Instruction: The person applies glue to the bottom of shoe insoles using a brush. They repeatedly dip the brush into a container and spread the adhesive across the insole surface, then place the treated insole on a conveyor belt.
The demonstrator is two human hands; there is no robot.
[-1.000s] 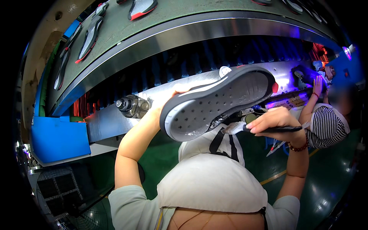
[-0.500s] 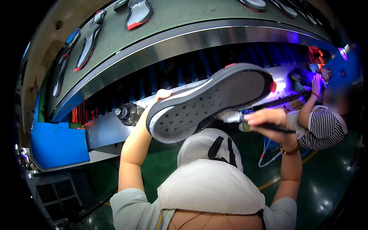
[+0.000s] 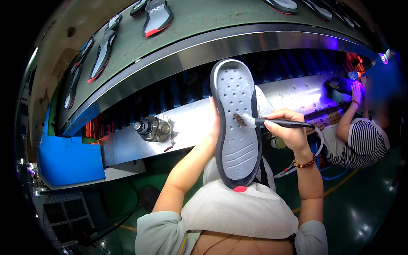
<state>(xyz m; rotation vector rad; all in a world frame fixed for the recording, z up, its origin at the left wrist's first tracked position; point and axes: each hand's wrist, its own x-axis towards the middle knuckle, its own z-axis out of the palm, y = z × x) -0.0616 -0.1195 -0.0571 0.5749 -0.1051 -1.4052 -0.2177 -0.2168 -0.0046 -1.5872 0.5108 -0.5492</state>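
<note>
Holds grey/blk shoe sole in L grip, clasped along L edge, betw. both grips, w/ dimpled face twd cam, red tab twd body. Pinches blk-handled brush in R grip, touching dimpled area w/ bristles just L of R grip. Note capped clear bottle on metal table L of L grip, + other soles on green belt beyond both grips.
</note>
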